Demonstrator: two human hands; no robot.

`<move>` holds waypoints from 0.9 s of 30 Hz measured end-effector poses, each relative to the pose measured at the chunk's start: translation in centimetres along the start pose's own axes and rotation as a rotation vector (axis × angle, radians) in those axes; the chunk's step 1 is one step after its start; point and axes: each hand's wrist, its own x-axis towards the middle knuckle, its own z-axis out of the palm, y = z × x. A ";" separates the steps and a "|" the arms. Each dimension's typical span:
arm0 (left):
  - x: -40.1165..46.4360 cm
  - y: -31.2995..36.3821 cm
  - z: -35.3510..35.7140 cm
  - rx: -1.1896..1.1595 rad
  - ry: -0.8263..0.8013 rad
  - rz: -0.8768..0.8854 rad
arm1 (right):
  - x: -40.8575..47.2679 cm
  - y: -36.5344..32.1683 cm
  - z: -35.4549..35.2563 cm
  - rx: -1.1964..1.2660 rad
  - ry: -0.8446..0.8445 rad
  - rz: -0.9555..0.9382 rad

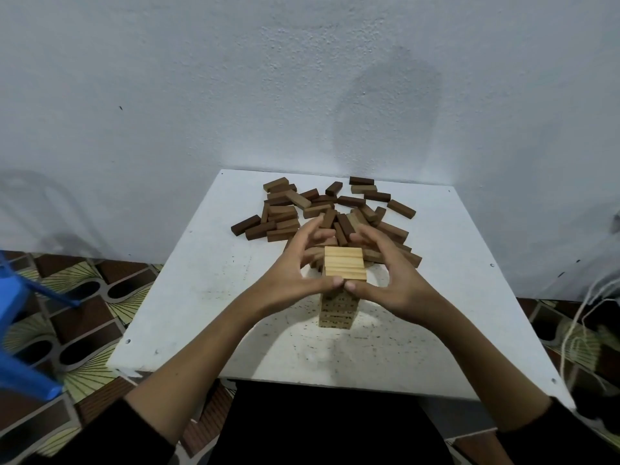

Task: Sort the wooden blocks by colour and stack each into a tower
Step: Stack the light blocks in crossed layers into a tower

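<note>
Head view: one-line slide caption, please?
Both hands cup the top of a light-wood block tower, brown blocks heaped behind.

No legible text, label, brand or number anywhere in view: the pale block tower (338,308) carries rows of small dark printed marks on its near side, too small and blurred to read, and the brown blocks (322,213) show no markings.
</note>
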 end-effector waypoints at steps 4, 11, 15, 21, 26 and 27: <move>-1.2 0.6 1.7 -0.381 0.116 -0.111 | -0.8 0.6 2.2 0.350 0.115 0.114; -2.3 0.3 4.3 -0.441 0.079 -0.146 | -1.5 0.1 5.1 0.628 0.197 0.149; -2.4 0.0 4.9 -0.481 0.071 -0.153 | -1.5 -0.3 5.4 0.635 0.160 0.154; -2.2 -0.1 5.5 -0.395 0.072 -0.145 | -1.5 -0.3 5.5 0.605 0.113 0.162; -2.3 0.3 5.5 -0.405 0.063 -0.165 | -1.6 -0.2 5.6 0.592 0.111 0.172; -2.4 0.5 5.4 -0.402 0.061 -0.160 | -1.5 -0.1 5.6 0.599 0.113 0.177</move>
